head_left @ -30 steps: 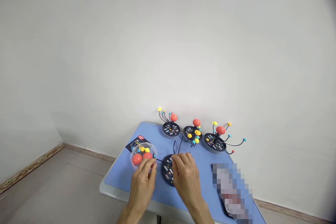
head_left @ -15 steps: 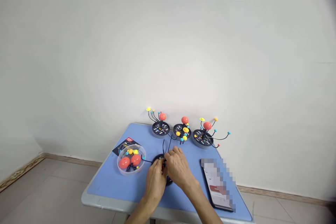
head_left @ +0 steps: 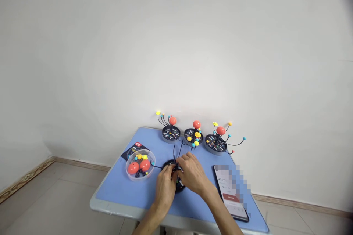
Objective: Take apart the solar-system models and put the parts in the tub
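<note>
Both my hands meet over a round black model base [head_left: 179,185] on the blue table [head_left: 124,194]. My left hand [head_left: 164,187] has its fingers curled at the base's left side, pinching near its centre. Over the top of the base, my right hand [head_left: 193,173] closes its fingers on thin black wire arms [head_left: 176,150] that stick up from it. What exactly each fingertip grips is hidden. A clear round tub [head_left: 140,165] with orange balls and small yellow and blue pieces stands left of my hands.
Three finished models with orange balls on wire arms, one [head_left: 171,131], a second [head_left: 193,136] and a third [head_left: 216,141], stand along the table's far edge by the white wall. A phone [head_left: 230,192] lies at the right. A dark leaflet [head_left: 134,149] lies behind the tub.
My left hand left the tub's edge and joined my right hand at the black base. The camera view shifted, so the table sits slightly differently in frame.
</note>
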A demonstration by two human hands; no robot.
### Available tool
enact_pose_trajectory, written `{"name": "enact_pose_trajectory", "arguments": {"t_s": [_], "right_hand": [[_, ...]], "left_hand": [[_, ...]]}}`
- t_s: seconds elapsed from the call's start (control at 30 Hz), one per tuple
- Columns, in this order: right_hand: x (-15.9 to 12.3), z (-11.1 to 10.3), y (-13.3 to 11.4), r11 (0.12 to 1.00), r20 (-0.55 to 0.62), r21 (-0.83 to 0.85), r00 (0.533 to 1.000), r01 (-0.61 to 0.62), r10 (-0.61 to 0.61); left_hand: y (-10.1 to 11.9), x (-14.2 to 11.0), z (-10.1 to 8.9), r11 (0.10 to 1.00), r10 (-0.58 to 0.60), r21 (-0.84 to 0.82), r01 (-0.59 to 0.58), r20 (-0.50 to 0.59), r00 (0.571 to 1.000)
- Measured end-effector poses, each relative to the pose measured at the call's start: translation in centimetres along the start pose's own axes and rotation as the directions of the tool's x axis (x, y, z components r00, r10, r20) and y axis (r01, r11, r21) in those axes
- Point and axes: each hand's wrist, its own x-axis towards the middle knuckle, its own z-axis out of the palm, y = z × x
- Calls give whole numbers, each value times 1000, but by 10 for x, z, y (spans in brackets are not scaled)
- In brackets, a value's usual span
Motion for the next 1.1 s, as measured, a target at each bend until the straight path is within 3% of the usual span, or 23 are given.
{"name": "enact_pose_trajectory", "arguments": {"t_s": [0.2,0.37,0.6,0.83,1.03,1.1], "right_hand": [[1,2,-2,998,50,-47,998,-34,37],[4,5,-3,997,38,-37,997,-68,69],[4,2,-3,996,-54,8,994,-90,90],[6,-7,2,998,-170,59,985,-17,26],[-4,-19,5,990,-209,107,976,89,-65],[-10,-21,2,982,-202,130,973,139,-111]], "left_hand": [[-4,0,4,999,18,29,-17,-34,999],[-1,1,2,999,13,50,-13,-3,1000],[3,1,1,999,16,49,-16,-6,1000],[-3,1,5,994,33,101,-35,19,999],[10,-10,-12,996,44,-74,-52,-100,994],[19,-14,-24,981,11,-194,-26,-79,997]]}}
